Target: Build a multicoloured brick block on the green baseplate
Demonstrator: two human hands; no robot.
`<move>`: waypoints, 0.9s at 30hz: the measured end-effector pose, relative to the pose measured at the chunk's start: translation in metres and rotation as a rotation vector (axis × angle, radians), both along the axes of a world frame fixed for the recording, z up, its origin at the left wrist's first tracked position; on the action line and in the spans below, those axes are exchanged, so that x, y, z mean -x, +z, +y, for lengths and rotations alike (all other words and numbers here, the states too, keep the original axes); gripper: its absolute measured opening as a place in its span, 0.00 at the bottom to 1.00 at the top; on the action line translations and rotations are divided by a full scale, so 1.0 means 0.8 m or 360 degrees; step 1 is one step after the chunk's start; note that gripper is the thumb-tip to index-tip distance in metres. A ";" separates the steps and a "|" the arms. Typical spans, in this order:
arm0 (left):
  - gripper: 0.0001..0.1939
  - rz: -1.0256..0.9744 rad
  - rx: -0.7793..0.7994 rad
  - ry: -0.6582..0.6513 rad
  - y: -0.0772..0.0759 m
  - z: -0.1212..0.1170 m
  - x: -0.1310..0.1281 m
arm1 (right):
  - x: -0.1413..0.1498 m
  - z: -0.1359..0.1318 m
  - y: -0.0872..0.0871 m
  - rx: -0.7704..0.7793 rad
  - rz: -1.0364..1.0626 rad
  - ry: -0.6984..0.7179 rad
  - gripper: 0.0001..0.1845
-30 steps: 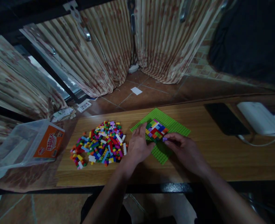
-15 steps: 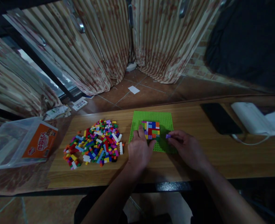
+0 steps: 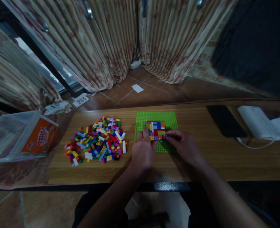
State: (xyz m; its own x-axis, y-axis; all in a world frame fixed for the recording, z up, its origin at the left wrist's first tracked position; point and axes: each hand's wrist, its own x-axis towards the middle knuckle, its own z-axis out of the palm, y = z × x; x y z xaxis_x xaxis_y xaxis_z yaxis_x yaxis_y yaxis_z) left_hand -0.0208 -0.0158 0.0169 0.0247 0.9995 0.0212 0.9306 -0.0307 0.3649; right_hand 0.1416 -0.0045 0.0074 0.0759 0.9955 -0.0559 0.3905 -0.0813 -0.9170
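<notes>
A green studded baseplate (image 3: pixel 168 117) lies on the wooden table, bearing a multicoloured block of toy bricks (image 3: pixel 157 130). My left hand (image 3: pixel 143 149) is closed along the left and near edge of that block, its fingers and thumb against the bricks. At the block's near right corner, my right hand (image 3: pixel 184 144) pinches a small purple brick (image 3: pixel 165 136) between thumb and fingertips. The purple brick is partly covered by the fingers, and whether it is pressed onto the block I cannot tell. Left of the baseplate spreads a pile of loose bricks (image 3: pixel 99 141) in many colours.
On the table's right side lie a black phone (image 3: pixel 226 121) and a white power bank (image 3: pixel 257 122) joined by a white cable. A clear plastic bin (image 3: pixel 14 136) with an orange label stands off the table's left end. Curtains (image 3: pixel 116 47) hang beyond the table.
My right hand has moved left with the purple brick, from beside the block to its near right corner. The left hand stays at the block. The whole view has shifted slightly.
</notes>
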 end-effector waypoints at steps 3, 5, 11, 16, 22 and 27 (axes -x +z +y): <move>0.31 -0.0032 0.0031 -0.0012 0.002 0.000 -0.001 | -0.002 0.001 -0.004 0.0023 0.0023 -0.0027 0.10; 0.31 -0.0044 0.0051 -0.0022 0.002 0.000 -0.001 | -0.003 0.002 -0.006 0.0048 0.0047 -0.0038 0.12; 0.31 -0.0091 0.0038 -0.0049 -0.001 -0.001 0.002 | -0.003 0.001 0.002 0.0259 0.0104 -0.0055 0.12; 0.30 -0.0111 0.0024 -0.0078 0.000 -0.001 0.002 | -0.003 0.000 0.002 0.0246 0.0093 -0.0034 0.12; 0.30 -0.0081 -0.0002 -0.0077 -0.002 -0.002 0.000 | -0.002 0.003 -0.010 0.0239 0.0054 -0.0089 0.16; 0.32 -0.0069 0.0049 -0.0058 -0.001 -0.003 -0.002 | 0.004 0.006 -0.006 0.0306 0.0098 -0.0206 0.16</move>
